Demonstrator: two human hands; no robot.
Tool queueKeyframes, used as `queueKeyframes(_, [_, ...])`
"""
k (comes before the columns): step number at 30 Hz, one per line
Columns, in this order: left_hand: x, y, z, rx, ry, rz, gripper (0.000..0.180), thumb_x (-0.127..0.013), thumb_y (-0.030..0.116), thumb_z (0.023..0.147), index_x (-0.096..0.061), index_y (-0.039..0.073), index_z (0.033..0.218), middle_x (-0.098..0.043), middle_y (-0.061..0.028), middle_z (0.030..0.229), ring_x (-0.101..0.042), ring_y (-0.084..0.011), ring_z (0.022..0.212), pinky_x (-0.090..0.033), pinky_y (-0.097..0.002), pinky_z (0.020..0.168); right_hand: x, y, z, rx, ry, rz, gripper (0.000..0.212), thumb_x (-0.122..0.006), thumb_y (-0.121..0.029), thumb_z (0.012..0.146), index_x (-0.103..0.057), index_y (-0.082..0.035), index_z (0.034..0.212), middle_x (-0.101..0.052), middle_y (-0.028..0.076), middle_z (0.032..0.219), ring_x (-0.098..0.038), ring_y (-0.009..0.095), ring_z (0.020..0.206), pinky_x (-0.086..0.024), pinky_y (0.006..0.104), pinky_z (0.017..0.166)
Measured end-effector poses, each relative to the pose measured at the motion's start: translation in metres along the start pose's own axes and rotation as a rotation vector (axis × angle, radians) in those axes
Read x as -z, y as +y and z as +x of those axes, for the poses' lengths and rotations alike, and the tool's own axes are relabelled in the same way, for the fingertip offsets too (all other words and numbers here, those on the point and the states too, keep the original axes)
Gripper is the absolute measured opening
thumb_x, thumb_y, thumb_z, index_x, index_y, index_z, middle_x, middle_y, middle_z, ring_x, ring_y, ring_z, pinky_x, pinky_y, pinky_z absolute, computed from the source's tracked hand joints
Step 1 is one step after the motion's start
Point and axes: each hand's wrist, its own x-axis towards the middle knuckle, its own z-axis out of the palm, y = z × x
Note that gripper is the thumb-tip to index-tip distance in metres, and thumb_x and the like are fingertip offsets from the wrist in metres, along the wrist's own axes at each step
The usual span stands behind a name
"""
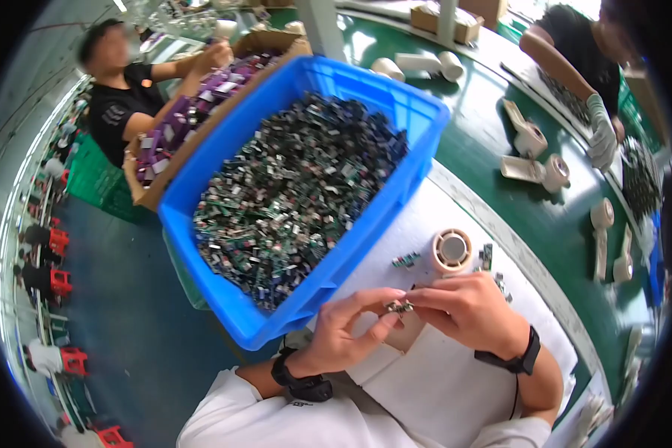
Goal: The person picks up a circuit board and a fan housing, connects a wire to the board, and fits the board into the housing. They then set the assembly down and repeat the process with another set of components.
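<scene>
My left hand (349, 328) pinches a small circuit board (399, 307) between thumb and fingertips. My right hand (476, 312) meets it from the other side, its fingers closed at the board's right end. Just beyond my right fingers stands a cream hair-dryer-like housing (436, 252), its round opening facing up with a grey disc inside. Below my hands a beige piece (407, 338) shows partly; whether it joins the housing is hidden. A loose green circuit board (406, 260) lies left of the housing, and more boards (486, 257) lie to its right.
A large blue bin (269, 328) heaped with small circuit boards (291, 194) stands at my left. Behind it, a cardboard box (148, 196) holds purple parts. Several cream housings (530, 140) lie on the green table (493, 97). Two people work at far left and far right.
</scene>
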Motion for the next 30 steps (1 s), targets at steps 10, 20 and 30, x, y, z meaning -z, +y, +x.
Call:
queueKeyframes(10, [-0.006, -0.008, 0.005, -0.033, 0.026, -0.073, 0.027, -0.064, -0.011, 0.089, -0.058, -0.001, 0.113, -0.067, -0.0140, 0.107, -0.070, -0.0211, 0.098, -0.056, -0.0381, 0.092, -0.016, 0.003, 0.000, -0.116, 0.182, 0.140, 0.018, -0.076, -0.008, 0.083, -0.075, -0.007, 0.101, -0.070, 0.011, 0.076, -0.069, 0.029, 0.066, -0.055, 0.0372, 0.061])
queueKeyframes(20, [-0.007, -0.014, 0.014, -0.101, 0.191, -0.069, 0.027, -0.069, -0.006, 0.090, -0.060, -0.002, 0.115, -0.068, -0.0117, 0.113, -0.067, -0.0150, 0.102, -0.054, -0.0301, 0.094, -0.017, 0.004, -0.001, -0.130, 0.167, 0.135, 0.016, -0.075, -0.006, 0.083, -0.075, -0.005, 0.099, -0.071, 0.013, 0.078, -0.069, 0.030, 0.066, -0.055, 0.0355, 0.061])
queueKeyframes(30, [-0.006, -0.005, 0.016, 0.028, 0.092, 0.055, 0.034, -0.066, -0.006, 0.094, -0.063, -0.004, 0.128, -0.066, -0.0149, 0.119, -0.069, -0.0189, 0.102, -0.059, -0.0312, 0.091, -0.013, 0.004, -0.003, -0.162, 0.171, 0.259, 0.016, -0.074, -0.003, 0.081, -0.073, -0.003, 0.097, -0.069, 0.011, 0.073, -0.067, 0.023, 0.060, -0.052, 0.0319, 0.057])
